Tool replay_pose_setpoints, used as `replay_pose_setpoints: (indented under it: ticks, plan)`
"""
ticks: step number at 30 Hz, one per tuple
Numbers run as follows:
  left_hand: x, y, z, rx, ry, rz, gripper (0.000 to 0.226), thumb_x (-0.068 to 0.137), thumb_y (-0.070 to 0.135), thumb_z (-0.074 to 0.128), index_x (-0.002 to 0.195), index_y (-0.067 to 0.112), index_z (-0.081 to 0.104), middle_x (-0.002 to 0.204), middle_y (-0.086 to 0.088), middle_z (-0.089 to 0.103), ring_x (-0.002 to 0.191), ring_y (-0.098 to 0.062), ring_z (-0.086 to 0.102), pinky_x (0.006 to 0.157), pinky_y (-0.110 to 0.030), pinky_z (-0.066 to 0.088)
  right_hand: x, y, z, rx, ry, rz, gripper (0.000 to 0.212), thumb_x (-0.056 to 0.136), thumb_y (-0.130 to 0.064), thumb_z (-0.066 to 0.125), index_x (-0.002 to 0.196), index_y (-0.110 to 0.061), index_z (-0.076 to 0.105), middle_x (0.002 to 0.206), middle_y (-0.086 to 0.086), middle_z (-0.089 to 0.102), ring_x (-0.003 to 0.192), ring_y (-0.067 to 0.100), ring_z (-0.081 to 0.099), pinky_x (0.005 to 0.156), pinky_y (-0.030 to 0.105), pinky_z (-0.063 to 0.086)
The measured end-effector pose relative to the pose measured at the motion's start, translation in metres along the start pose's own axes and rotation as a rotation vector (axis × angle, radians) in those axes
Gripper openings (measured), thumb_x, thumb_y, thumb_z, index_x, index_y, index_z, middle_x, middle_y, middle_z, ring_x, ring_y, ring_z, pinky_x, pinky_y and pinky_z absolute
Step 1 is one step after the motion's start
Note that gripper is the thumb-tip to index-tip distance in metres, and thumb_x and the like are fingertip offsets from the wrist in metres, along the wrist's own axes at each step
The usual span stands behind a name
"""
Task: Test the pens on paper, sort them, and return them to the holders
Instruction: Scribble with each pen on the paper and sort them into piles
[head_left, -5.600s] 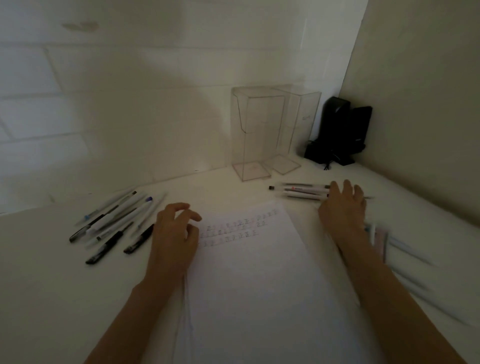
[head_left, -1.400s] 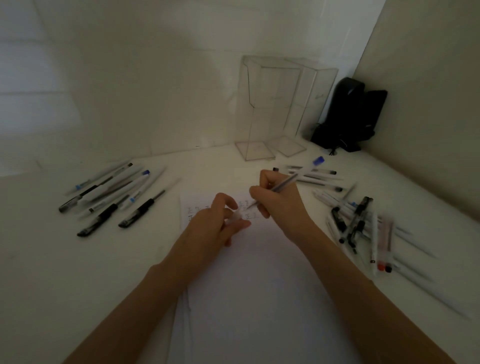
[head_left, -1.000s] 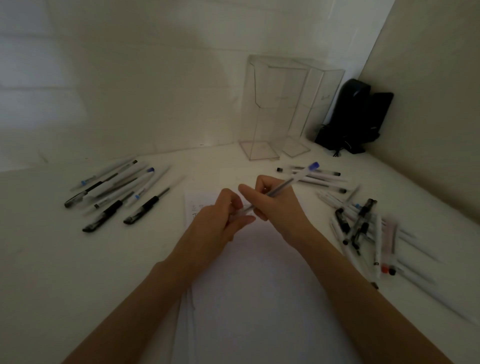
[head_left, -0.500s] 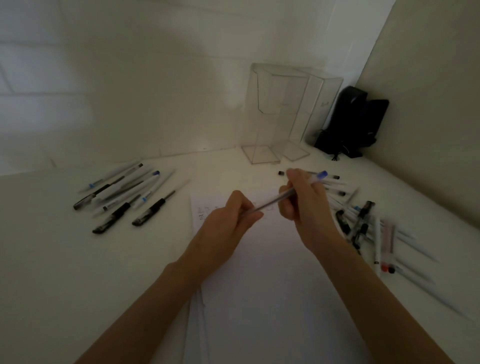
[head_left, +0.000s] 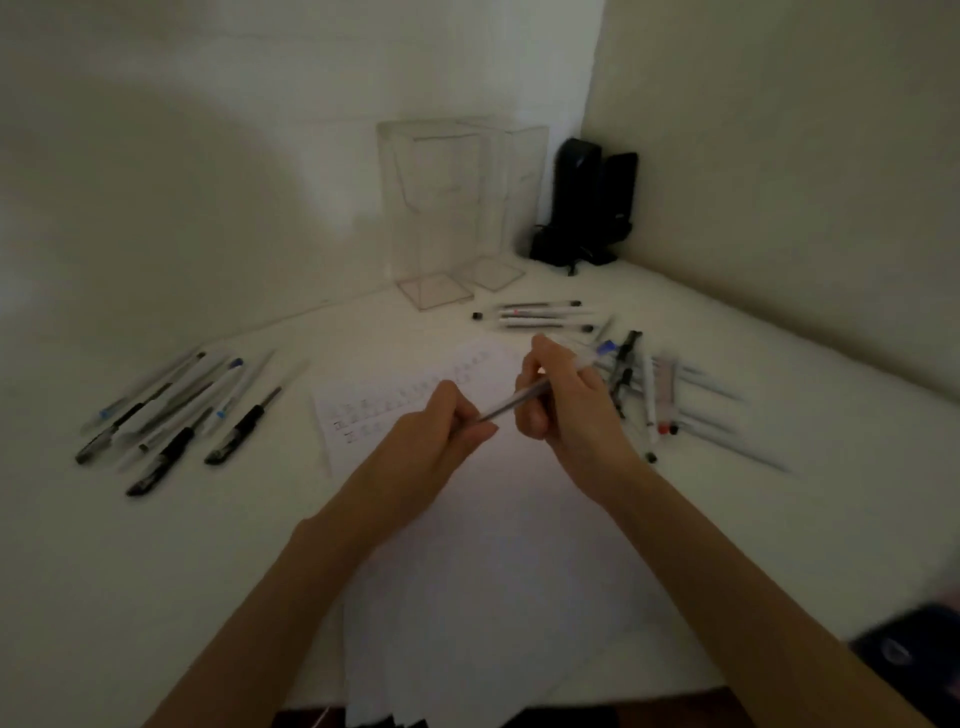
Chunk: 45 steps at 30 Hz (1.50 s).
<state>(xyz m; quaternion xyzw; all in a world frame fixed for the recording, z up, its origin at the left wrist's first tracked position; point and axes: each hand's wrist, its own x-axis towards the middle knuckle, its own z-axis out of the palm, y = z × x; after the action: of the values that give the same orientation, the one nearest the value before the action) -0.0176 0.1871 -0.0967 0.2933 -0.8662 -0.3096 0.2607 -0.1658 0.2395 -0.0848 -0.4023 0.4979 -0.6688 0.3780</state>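
The right hand (head_left: 566, 402) curled round the barrel of a clear pen (head_left: 514, 402) with a blue end, at the centre of the frame above the scribbled paper (head_left: 493, 545). The left hand (head_left: 436, 431), fingers bent in, pinched the pen's lower end; whether a cap sat there could not be told. A cluster of pens (head_left: 171, 415) lay at left, a blurred heap of pens (head_left: 649, 384) at right, and three pens (head_left: 535, 315) lay before two clear holders (head_left: 441, 208) at upper centre.
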Motion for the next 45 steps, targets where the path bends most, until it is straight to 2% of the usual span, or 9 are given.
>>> replay_pose_setpoints:
  ticks: [5, 11, 17, 20, 26, 31, 35, 39, 45]
  plan:
    - [-0.007, 0.067, 0.028, 0.069, -0.109, 0.183, 0.029, 0.090, 0.047, 0.041, 0.104, 0.022, 0.044, 0.088, 0.004, 0.060, 0.076, -0.009, 0.057, 0.070, -0.027, 0.047, -0.078, -0.028, -0.062, 0.076, 0.153, -0.081, 0.016, 0.079, -0.019, 0.058, 0.086, -0.005, 0.059, 0.057, 0.004, 0.054, 0.053, 0.014, 0.048, 0.051, 0.023, 0.038]
    - [-0.026, 0.152, 0.137, 0.098, -0.313, 0.549, 0.069, 0.084, 0.065, 0.029, 0.133, 0.018, 0.042, 0.133, 0.002, 0.047, 0.118, -0.017, 0.045, 0.096, -0.031, 0.035, -0.212, -0.038, -0.158, 0.111, 0.710, -0.196, 0.023, 0.074, -0.028, 0.061, 0.080, -0.006, 0.060, 0.054, 0.004, 0.054, 0.050, 0.014, 0.049, 0.046, 0.019, 0.039]
    - [-0.033, 0.211, 0.265, 0.298, -0.460, 0.652, 0.066, 0.093, 0.050, 0.037, 0.144, 0.010, 0.023, 0.153, -0.012, 0.016, 0.140, -0.027, 0.017, 0.113, -0.039, 0.016, -0.342, -0.003, -0.260, -0.380, 1.158, 0.020, 0.019, 0.096, -0.015, 0.049, 0.083, -0.003, 0.056, 0.065, 0.004, 0.062, 0.058, 0.014, 0.058, 0.058, 0.031, 0.046]
    - [-0.033, 0.212, 0.293, 0.500, -0.410, 0.483, 0.071, 0.094, 0.043, 0.040, 0.145, 0.005, 0.009, 0.153, -0.018, 0.012, 0.140, -0.032, 0.012, 0.111, -0.045, 0.013, -0.385, 0.032, -0.303, -0.535, 1.180, 0.283, 0.016, 0.097, -0.024, 0.048, 0.087, -0.013, 0.057, 0.083, 0.012, 0.065, 0.070, 0.023, 0.064, 0.064, 0.041, 0.050]
    - [-0.034, 0.203, 0.298, 0.469, -0.148, 0.552, 0.057, 0.086, 0.022, 0.057, 0.132, -0.006, 0.039, 0.137, -0.029, 0.040, 0.127, -0.043, 0.038, 0.101, -0.056, 0.033, -0.391, 0.080, -0.343, -0.663, 1.227, 0.509, 0.017, 0.099, -0.022, 0.043, 0.095, -0.010, 0.055, 0.085, 0.007, 0.061, 0.061, 0.011, 0.052, 0.051, 0.020, 0.035]
    - [-0.013, 0.195, 0.290, 0.577, -0.143, 0.442, 0.058, 0.085, 0.027, 0.057, 0.129, -0.008, 0.040, 0.128, -0.029, 0.048, 0.116, -0.044, 0.046, 0.091, -0.056, 0.040, -0.387, 0.108, -0.369, -0.593, 1.213, 0.722, 0.028, 0.099, -0.019, 0.041, 0.125, -0.010, 0.047, 0.111, 0.014, 0.062, 0.064, 0.014, 0.054, 0.050, 0.022, 0.039]
    - [-0.014, 0.191, 0.293, 0.591, -0.167, 0.442, 0.059, 0.084, 0.028, 0.058, 0.128, -0.008, 0.042, 0.130, -0.027, 0.047, 0.118, -0.043, 0.045, 0.091, -0.056, 0.039, -0.397, 0.119, -0.370, -0.531, 1.122, 0.839, 0.046, 0.094, -0.013, 0.049, 0.139, -0.011, 0.038, 0.119, 0.012, 0.058, 0.090, 0.022, 0.059, 0.077, 0.033, 0.051]
    - [-0.015, 0.195, 0.290, 0.598, -0.194, 0.422, 0.062, 0.085, 0.032, 0.056, 0.132, -0.005, 0.039, 0.135, -0.025, 0.044, 0.123, -0.040, 0.042, 0.097, -0.053, 0.036, -0.378, 0.096, -0.365, -0.621, 1.108, 0.769, 0.031, 0.095, -0.021, 0.051, 0.123, -0.010, 0.053, 0.120, 0.011, 0.058, 0.103, 0.026, 0.057, 0.087, 0.038, 0.049]
    - [-0.009, 0.192, 0.241, 0.381, -0.214, 0.408, 0.052, 0.087, 0.037, 0.041, 0.123, 0.002, 0.052, 0.127, -0.018, 0.053, 0.113, -0.036, 0.052, 0.093, -0.044, 0.042, -0.267, 0.010, -0.316, -0.763, 0.946, 0.219, 0.013, 0.093, -0.014, 0.054, 0.104, -0.014, 0.061, 0.085, 0.000, 0.062, 0.066, 0.004, 0.053, 0.058, 0.020, 0.041]
